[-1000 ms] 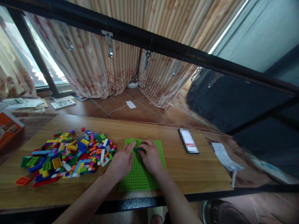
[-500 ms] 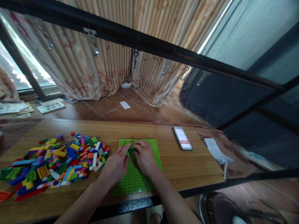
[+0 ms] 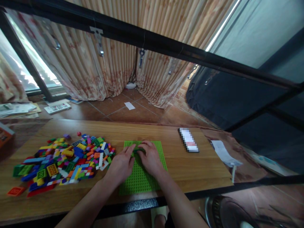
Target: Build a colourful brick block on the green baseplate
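Note:
A light green studded baseplate (image 3: 140, 180) lies flat on the wooden table (image 3: 180, 164) in front of me. Both my hands rest on its far half. My left hand (image 3: 121, 165) has its fingers stretched toward a small dark green brick (image 3: 137, 150) and touches it with the fingertips. My right hand (image 3: 150, 158) curls its fingers over the same brick from the right and presses on it. Most of the brick is hidden under the fingers. A heap of several loose coloured bricks (image 3: 61, 160) spreads over the table to the left of my left hand.
A phone (image 3: 188, 144) lies on the table to the right of the baseplate, and a white paper slip (image 3: 224, 153) hangs at the right edge. An orange box (image 3: 3, 134) sits far left. Black metal bars (image 3: 166, 44) cross above; curtains and tiled floor lie behind.
Both hands stay on the dark green brick on the baseplate. Only my view has shifted slightly from side to side.

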Demonstrator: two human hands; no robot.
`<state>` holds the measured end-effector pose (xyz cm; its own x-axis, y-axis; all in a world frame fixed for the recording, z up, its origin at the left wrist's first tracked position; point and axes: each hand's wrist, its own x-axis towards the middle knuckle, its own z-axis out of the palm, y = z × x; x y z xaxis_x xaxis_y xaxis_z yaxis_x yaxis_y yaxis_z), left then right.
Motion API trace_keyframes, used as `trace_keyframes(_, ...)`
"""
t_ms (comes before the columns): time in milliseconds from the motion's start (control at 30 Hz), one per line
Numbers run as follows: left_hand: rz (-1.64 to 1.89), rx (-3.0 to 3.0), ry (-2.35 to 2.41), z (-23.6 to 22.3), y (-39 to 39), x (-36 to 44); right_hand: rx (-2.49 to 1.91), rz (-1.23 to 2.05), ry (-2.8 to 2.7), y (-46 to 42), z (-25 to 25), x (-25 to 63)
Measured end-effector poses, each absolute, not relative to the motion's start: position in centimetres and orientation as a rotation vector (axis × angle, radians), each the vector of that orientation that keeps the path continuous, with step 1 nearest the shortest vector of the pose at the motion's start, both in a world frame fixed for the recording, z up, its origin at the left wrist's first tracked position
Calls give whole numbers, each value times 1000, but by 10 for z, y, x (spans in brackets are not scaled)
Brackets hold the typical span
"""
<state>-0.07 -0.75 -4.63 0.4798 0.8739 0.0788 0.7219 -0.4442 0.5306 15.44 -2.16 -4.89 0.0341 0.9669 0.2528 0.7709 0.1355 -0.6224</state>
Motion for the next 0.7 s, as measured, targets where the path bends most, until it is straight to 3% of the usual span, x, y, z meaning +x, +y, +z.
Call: trace_keyframes(700, 472, 2304, 1349, -42, -9, 1, -1794, 374, -1640, -20, -50, 158)
